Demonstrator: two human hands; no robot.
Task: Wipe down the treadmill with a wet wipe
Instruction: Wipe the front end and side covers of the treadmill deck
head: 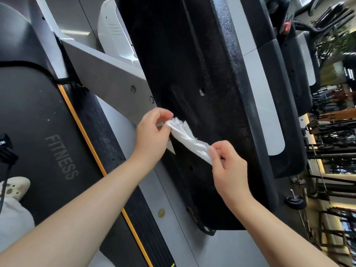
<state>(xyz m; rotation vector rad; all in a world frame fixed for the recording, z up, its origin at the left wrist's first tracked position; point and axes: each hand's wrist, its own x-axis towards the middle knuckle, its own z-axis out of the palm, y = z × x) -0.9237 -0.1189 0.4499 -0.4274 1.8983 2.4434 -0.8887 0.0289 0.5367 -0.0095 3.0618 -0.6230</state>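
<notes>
Two bare forearms reaching up from the bottom edge, left hand (152, 135) and right hand (228, 166) each pinching one end of a crumpled white wipe (187, 140). Stretched between the fingertips, long axis slanting from upper left to lower right, before the treadmill (202, 64) and its black panel.

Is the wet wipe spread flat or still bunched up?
Bunched. The wet wipe is a crumpled strip stretched between the left hand and right hand, each pinching one end.
</notes>
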